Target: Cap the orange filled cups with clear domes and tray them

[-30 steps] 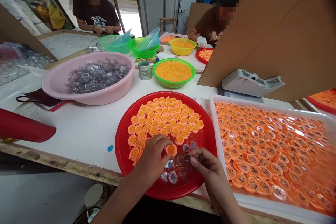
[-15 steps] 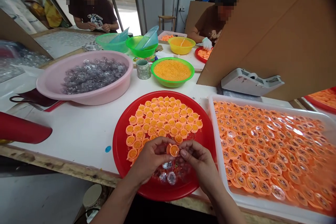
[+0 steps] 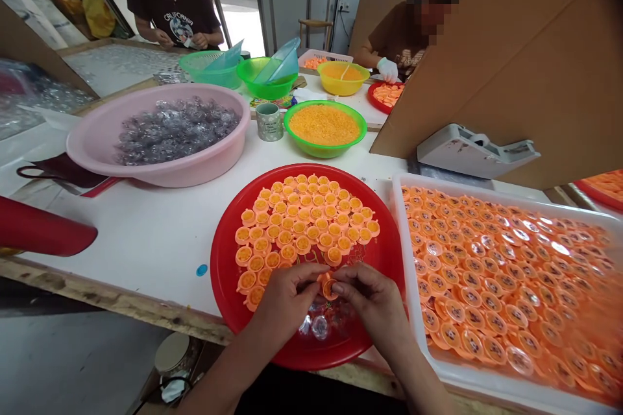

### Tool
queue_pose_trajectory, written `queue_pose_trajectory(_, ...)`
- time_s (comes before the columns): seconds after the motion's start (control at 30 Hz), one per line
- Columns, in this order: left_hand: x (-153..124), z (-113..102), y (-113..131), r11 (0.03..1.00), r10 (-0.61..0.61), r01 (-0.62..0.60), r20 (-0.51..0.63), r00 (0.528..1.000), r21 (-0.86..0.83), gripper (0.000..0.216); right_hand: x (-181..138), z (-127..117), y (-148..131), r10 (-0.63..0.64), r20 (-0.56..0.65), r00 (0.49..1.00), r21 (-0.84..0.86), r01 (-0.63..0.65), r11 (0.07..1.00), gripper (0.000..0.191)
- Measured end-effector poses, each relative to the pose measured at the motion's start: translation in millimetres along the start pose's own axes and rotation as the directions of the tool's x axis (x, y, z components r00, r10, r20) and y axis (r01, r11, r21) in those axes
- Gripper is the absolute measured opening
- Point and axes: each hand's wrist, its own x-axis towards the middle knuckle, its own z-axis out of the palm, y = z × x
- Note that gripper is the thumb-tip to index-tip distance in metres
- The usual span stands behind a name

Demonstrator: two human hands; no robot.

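Orange, the held cup (image 3: pixel 328 285) (partly hidden) looks small and round.

On the surface (image 3: pixel 160 227), cups (image 3: pixel 316 213) lay in the round tray (image 3: pixel 226 256); from it, the tub (image 3: pixel 204 170) stood at ten o'clock, mug (image 3: pixel 269 123) at eleven, bowl (image 3: pixel 325 150) at twelve, crate (image 3: pixel 407 272) at three.

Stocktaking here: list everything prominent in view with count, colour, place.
Held piece: one, orange, between both hands
Small cups: many, orange, on tray
Near tray: one, red, beneath hands
Discs: at least two, clear, tray's near part
Bin: one, white, right
Round pieces: many, orange, inside bin
Basin: one, pink, left
Granule bowl: one, green, beyond tray
Mug: one, greyish green, beside bowl
Tape dispenser: one, grey, behind bin
Co-workers: two, dark-shirted, beyond
Left hand, right hand: two, bare, over tray
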Motion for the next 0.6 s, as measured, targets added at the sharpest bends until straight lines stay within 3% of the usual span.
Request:
queue_pose_trajectory(0.1, -3.4, 4.2, -3.5, 0.973, 0.153, -0.138, -0.074, 0.985, 0.185, 0.030, -4.6, 1.0, 1.0, -0.054, -0.037, 0.998, -0.073, 0.051, 0.996, 0.008)
queue_pose_trajectory(0.17, -7.1, 5.3, -2.3, 0.940, 0.243, -0.221, -0.056, 0.968, 0.261, 0.033, -7.9, 0.0, 1.5, -0.101, -0.051, 0.994, -0.103, 0.095, 0.990, 0.007)
queue_pose_trajectory(0.33, -14.8, 4.9, 7.5, 0.902, 0.297, -0.296, 0.047, 0.954, 0.315, 0.045, -15.3, -4.4, -1.5, -0.274, -0.072, 0.959, -0.221, 0.253, 0.942, 0.011)
queue_pose_trajectory(0.6, -14.6, 9.0, -0.5, 0.828, 0.447, -0.418, 0.011, 0.895, 0.374, 0.044, -22.4, 0.6, -4.4, -0.402, -0.151, 0.903, -0.315, 0.342, 0.885, 0.012)
